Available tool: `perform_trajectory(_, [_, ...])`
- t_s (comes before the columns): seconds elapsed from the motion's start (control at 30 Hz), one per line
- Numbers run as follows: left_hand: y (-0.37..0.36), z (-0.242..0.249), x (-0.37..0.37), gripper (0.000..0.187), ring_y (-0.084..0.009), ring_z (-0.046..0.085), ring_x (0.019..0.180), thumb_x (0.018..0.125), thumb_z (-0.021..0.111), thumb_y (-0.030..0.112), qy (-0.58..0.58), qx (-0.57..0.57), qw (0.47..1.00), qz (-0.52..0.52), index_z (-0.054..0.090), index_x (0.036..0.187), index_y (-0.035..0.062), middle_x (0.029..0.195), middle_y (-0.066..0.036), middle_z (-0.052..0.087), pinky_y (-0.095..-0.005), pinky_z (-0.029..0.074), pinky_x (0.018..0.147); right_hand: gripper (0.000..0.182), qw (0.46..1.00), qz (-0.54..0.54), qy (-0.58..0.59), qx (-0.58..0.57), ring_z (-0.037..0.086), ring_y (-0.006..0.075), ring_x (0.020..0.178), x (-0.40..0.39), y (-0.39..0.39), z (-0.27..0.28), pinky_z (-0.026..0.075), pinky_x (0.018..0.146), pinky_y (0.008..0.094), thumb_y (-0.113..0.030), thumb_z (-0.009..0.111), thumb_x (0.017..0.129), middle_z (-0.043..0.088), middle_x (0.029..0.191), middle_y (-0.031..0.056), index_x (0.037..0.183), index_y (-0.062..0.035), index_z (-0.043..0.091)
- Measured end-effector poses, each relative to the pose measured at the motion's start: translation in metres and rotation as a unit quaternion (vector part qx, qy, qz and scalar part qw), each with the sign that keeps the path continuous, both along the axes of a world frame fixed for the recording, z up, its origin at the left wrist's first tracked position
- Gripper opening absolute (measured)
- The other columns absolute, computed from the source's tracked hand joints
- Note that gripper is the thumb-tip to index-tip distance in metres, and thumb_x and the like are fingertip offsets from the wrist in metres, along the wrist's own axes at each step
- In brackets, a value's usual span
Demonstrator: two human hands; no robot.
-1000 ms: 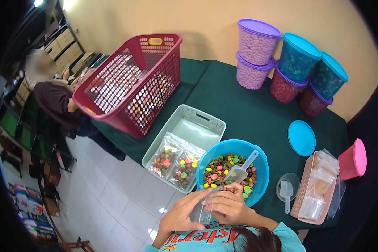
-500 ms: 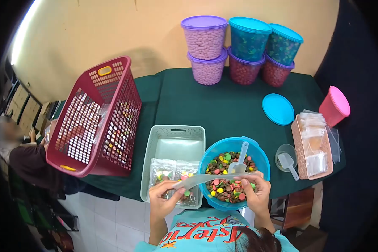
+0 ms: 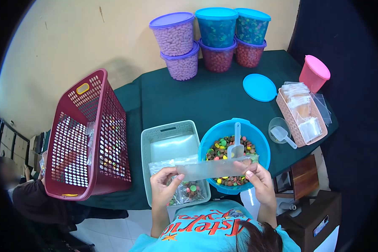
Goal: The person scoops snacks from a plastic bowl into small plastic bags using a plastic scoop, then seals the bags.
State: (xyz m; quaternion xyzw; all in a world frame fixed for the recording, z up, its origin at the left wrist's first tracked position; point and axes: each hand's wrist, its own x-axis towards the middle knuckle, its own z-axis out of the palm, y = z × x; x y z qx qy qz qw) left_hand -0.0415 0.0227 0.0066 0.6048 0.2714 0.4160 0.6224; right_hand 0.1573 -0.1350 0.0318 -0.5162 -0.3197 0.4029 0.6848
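A clear, empty-looking plastic strip or bag [image 3: 210, 169] is stretched level between my two hands. My left hand [image 3: 165, 185] pinches its left end, over the pale green tray [image 3: 170, 128] where filled clear bags [image 3: 193, 191] lie. At the other end, my right hand [image 3: 259, 179] holds the plastic between thumb and fingers, by the right rim of the blue bowl [image 3: 262, 140]. Brown, green, yellow and pink candies [image 3: 220, 147] fill the bowl, and a clear scoop [image 3: 236, 147] stands among them. The plastic hides part of the candies.
A maroon basket [image 3: 97, 147] stands left, with a co-worker's dark sleeve [image 3: 38, 201] beyond. Lidded tubs [image 3: 216, 33] are stacked at the back. Rightward are a blue lid [image 3: 259, 87], a cup with a scoop [image 3: 281, 133], a pink basket of bags [image 3: 292, 119] and a pink tub [image 3: 314, 73].
The view has shifted and turned. The plastic between my hands is now tilted so its flat face shows, where before it looked narrower and curved. Both hands still hold it.
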Motion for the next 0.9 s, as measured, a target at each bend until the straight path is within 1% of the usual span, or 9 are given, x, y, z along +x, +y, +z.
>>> perform_trajectory(0.47, [-0.011, -0.01, 0.017, 0.032, -0.0191, 0.057, 0.09, 0.069, 0.065, -0.006, 0.042, 0.12, 0.986, 0.111, 0.057, 0.1, -0.0047, 0.1, -0.014, 0.054, -0.0285, 0.049, 0.079, 0.009, 1.0, 0.005, -0.011, 0.002, 0.046, 0.019, 0.109, 0.009, 0.01, 0.0, 0.033, 0.092, 0.0307, -0.004, 0.039, 0.087, 0.047, 0.119, 0.0242, 0.087, -0.0018, 0.048])
perform_trajectory(0.57, [-0.02, 0.0, 0.023, 0.049, -0.0198, 0.052, 0.097, 0.069, 0.068, 0.001, 0.064, 0.092, 0.986, 0.126, 0.048, 0.114, -0.0025, 0.106, -0.012, 0.048, -0.0295, 0.045, 0.082, 0.008, 1.0, 0.021, 0.004, -0.002, 0.046, 0.0186, 0.109, 0.012, 0.012, -0.001, 0.033, 0.092, 0.0303, -0.004, 0.039, 0.088, 0.046, 0.12, 0.0243, 0.088, -0.0014, 0.047])
perform_trajectory(0.63, [-0.032, 0.016, 0.03, 0.076, -0.0237, 0.046, 0.106, 0.061, 0.078, 0.017, 0.193, 0.305, 0.913, 0.189, 0.037, 0.124, 0.0001, 0.117, -0.015, 0.041, -0.0313, 0.043, 0.084, 0.009, 0.998, 0.059, 0.0, -0.016, 0.046, 0.0178, 0.109, 0.015, 0.013, -0.001, 0.034, 0.091, 0.0297, -0.004, 0.039, 0.088, 0.045, 0.121, 0.0244, 0.089, -0.0009, 0.047])
perform_trajectory(0.67, [-0.035, 0.014, 0.035, 0.102, -0.0301, 0.029, 0.122, 0.051, 0.082, 0.036, 0.167, 0.342, 0.91, 0.162, 0.027, 0.13, 0.0019, 0.128, -0.02, 0.03, -0.0454, 0.03, 0.095, 0.009, 0.997, 0.065, 0.02, -0.023, 0.047, 0.0158, 0.107, 0.016, 0.013, 0.002, 0.036, 0.089, 0.0282, -0.005, 0.039, 0.088, 0.044, 0.122, 0.0244, 0.089, -0.0006, 0.047])
perform_trajectory(0.7, [-0.041, 0.016, 0.043, 0.102, -0.0301, 0.029, 0.122, 0.051, 0.082, 0.036, 0.17, 0.337, 0.91, 0.17, 0.027, 0.13, 0.0019, 0.128, -0.02, 0.03, -0.0454, 0.03, 0.095, 0.009, 0.997, 0.075, 0.019, -0.027, 0.047, 0.0158, 0.107, 0.019, 0.013, 0.003, 0.036, 0.089, 0.0282, -0.005, 0.039, 0.088, 0.044, 0.122, 0.0244, 0.089, -0.0006, 0.047])
perform_trajectory(0.77, [-0.054, 0.024, 0.06, 0.112, -0.0323, 0.01, 0.13, 0.049, 0.08, 0.045, 0.233, 0.503, 0.791, 0.26, 0.02, 0.133, 0.0018, 0.133, -0.025, 0.021, -0.0594, 0.005, 0.098, 0.01, 0.994, 0.103, 0.006, -0.031, 0.048, 0.0136, 0.102, 0.026, 0.015, 0.005, 0.037, 0.086, 0.0271, -0.006, 0.039, 0.089, 0.044, 0.123, 0.0232, 0.09, -0.0005, 0.047])
perform_trajectory(0.8, [-0.054, 0.022, 0.067, 0.105, -0.0332, -0.002, 0.131, 0.053, 0.075, 0.051, 0.196, 0.49, 0.815, 0.239, 0.026, 0.133, 0.0062, 0.138, -0.02, 0.019, -0.0641, -0.014, 0.09, 0.01, 0.993, 0.112, -0.011, -0.039, 0.049, 0.0108, 0.096, 0.031, 0.016, 0.004, 0.039, 0.083, 0.0262, -0.008, 0.041, 0.089, 0.042, 0.125, 0.022, 0.09, -0.0008, 0.047])
perform_trajectory(0.83, [-0.059, 0.026, 0.071, 0.105, -0.0332, -0.002, 0.131, 0.053, 0.075, 0.051, 0.201, 0.487, 0.812, 0.25, 0.026, 0.133, 0.0062, 0.138, -0.02, 0.019, -0.0641, -0.014, 0.09, 0.01, 0.991, 0.125, -0.012, -0.04, 0.049, 0.0108, 0.096, 0.034, 0.016, 0.005, 0.039, 0.083, 0.0262, -0.008, 0.041, 0.089, 0.042, 0.125, 0.022, 0.09, -0.0008, 0.047])
perform_trajectory(0.9, [-0.068, 0.04, 0.079, 0.085, -0.0324, 0.004, 0.132, 0.061, 0.07, 0.049, 0.412, 0.544, 0.722, 0.112, 0.036, 0.13, 0.0127, 0.139, -0.01, 0.024, -0.0634, -0.017, 0.09, 0.01, 0.986, 0.155, -0.012, -0.065, 0.05, 0.0086, 0.09, 0.04, 0.017, 0.01, 0.04, 0.079, 0.0244, -0.009, 0.042, 0.089, 0.052, 0.114, 0.0161, 0.091, -0.0004, 0.048])
